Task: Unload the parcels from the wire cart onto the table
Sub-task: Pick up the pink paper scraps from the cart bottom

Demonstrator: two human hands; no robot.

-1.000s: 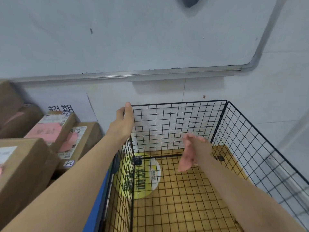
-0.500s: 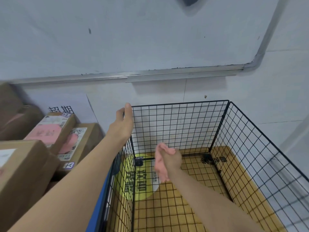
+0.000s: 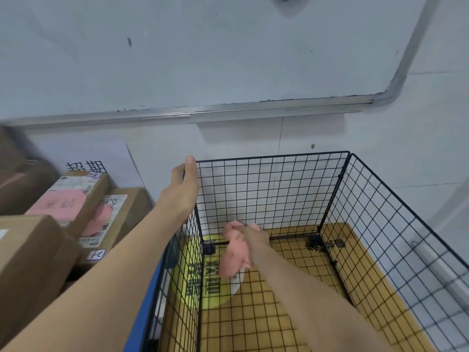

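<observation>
Brown parcels [image 3: 76, 201] stacked just left of the wire cart [image 3: 272, 155], outside it — left hand [image 3: 180, 190] gripping the cart's top corner, right hand [image 3: 236, 250] low inside the mesh — blurred, grip impossible to tell.

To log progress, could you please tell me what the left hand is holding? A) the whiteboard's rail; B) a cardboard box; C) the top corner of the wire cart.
C: the left hand grips the wire cart at its top corner, clear of the boxes.
</observation>
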